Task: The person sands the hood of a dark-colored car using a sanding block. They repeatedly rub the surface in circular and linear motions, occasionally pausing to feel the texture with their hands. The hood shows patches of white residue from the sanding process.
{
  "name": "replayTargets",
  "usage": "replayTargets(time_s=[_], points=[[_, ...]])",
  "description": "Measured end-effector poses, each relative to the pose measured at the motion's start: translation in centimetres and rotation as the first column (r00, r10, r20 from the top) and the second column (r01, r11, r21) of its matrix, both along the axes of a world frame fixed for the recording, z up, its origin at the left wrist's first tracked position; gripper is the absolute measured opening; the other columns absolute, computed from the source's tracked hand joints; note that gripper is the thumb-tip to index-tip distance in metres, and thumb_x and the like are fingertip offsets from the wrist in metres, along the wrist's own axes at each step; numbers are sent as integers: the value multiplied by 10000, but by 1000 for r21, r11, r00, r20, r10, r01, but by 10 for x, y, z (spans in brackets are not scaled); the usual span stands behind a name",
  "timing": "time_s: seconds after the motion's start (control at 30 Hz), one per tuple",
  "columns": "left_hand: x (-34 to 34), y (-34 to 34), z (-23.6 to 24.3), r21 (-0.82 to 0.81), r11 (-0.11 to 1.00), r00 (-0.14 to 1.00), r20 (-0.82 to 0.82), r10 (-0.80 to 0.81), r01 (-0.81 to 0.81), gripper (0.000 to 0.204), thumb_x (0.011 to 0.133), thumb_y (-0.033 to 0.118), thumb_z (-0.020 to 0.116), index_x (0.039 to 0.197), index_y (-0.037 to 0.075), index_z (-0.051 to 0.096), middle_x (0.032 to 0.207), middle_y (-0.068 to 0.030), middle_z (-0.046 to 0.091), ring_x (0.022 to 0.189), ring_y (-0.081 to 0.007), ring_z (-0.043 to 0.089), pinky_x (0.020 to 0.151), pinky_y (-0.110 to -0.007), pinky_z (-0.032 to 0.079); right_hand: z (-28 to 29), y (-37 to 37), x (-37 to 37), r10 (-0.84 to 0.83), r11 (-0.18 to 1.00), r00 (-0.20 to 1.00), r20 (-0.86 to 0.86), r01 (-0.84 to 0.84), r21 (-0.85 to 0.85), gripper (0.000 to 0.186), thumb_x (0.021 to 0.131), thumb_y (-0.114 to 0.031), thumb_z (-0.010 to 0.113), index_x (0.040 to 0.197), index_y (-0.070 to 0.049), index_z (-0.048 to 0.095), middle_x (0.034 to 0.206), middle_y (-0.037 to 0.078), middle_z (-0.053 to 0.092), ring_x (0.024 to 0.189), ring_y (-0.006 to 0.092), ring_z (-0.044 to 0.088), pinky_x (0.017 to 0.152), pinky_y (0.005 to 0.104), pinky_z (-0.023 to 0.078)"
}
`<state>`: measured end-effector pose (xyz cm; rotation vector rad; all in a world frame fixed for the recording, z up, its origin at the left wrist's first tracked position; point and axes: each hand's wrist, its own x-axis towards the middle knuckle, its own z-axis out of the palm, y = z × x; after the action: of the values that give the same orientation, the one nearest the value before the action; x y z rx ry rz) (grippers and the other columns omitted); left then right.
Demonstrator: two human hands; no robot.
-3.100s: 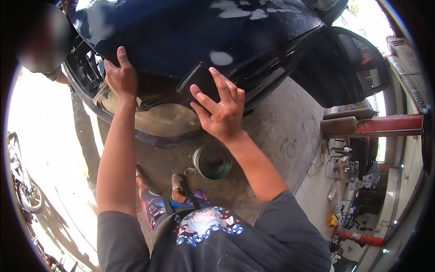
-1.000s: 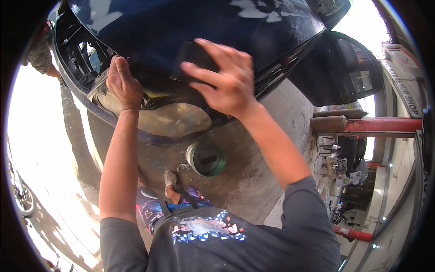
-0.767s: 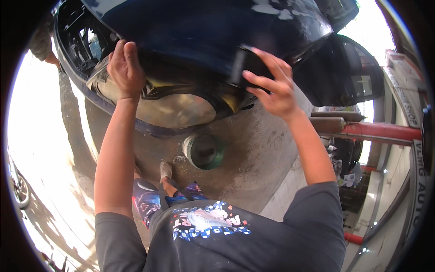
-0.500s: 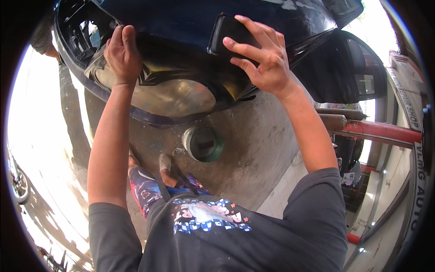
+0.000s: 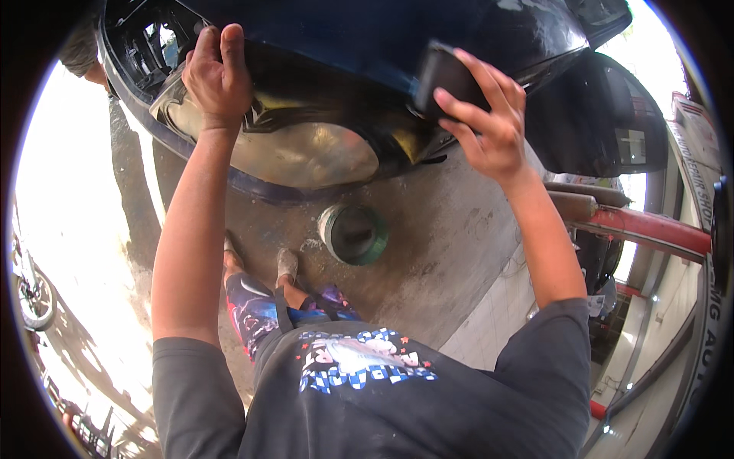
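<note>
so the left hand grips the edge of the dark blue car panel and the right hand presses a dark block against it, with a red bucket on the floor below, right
Not quite: the bucket on the floor is green, not red, as the head view shows. The rest holds: the left hand grips the edge of the dark blue car panel, and the right hand presses a dark block against it.

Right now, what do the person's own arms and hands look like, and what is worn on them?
Both forearms are bare. The left hand and right hand wear no gloves; no rings, watch or bands show. Short dark grey T-shirt sleeves cover the upper arms, ending above the elbows.
</note>
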<state>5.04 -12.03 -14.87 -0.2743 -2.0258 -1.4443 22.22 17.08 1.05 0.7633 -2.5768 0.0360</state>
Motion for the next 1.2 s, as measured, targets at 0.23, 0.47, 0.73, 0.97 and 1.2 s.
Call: replayTargets(time_s=[0.23, 0.47, 0.73, 0.97, 1.2], points=[[-1, -3, -3, 49, 997, 998, -17, -53, 54, 533, 1125, 537, 532, 922, 53, 623, 800, -209, 647, 788, -474, 615, 731, -525, 478, 13, 2, -9, 9, 1000, 991, 131, -12, 20, 452, 838, -284, 857, 1276, -388, 821, 1615, 39, 602, 1398, 239, 597, 1137, 431, 399], [-3, -10, -8, -80, 996, 996, -88, -31, 24, 386, 1162, 287, 436, 1053, 23, 695, 851, -207, 672, 885, -443, 684, 758, -490, 523, -14, -90, -61, 9, 997, 995, -95, -16, -76, 388, 841, -267, 822, 1220, -350, 831, 1496, 64, 672, 1321, 251, 621, 1030, 493, 424], [2, -19, -10, 24, 992, 992, 13, -124, 124, 693, 1184, 582, 321, 935, 19, 639, 834, -116, 640, 795, -290, 615, 773, -424, 475, -31, -51, 13, -615, 763, 736, -283, 465, -449, 381, 820, -319, 873, 1200, -329, 844, 1437, 119, 681, 1238, 298, 651, 1028, 463, 439], [-1, -25, 0, -135, 958, 967, 17, -254, 254, 411, 1126, 380, 528, 949, 26, 635, 906, -209, 658, 898, -462, 596, 850, -513, 437, -31, -1, -2, -873, 462, 478, -93, 753, -468, 421, 933, -366, 813, 1352, -333, 784, 1492, 158, 618, 1322, 346, 605, 1073, 529, 479], [-76, -72, 36, -764, 405, 540, -88, -837, 503, 381, 897, 352, 821, 1143, 62, 791, 1114, -140, 761, 1121, -384, 696, 1049, -492, 489, -59, -134, -22, -976, 217, 185, -114, 814, -538, 503, 954, -309, 777, 1437, -178, 732, 1389, 295, 564, 1218, 465, 590, 1066, 532, 498]])
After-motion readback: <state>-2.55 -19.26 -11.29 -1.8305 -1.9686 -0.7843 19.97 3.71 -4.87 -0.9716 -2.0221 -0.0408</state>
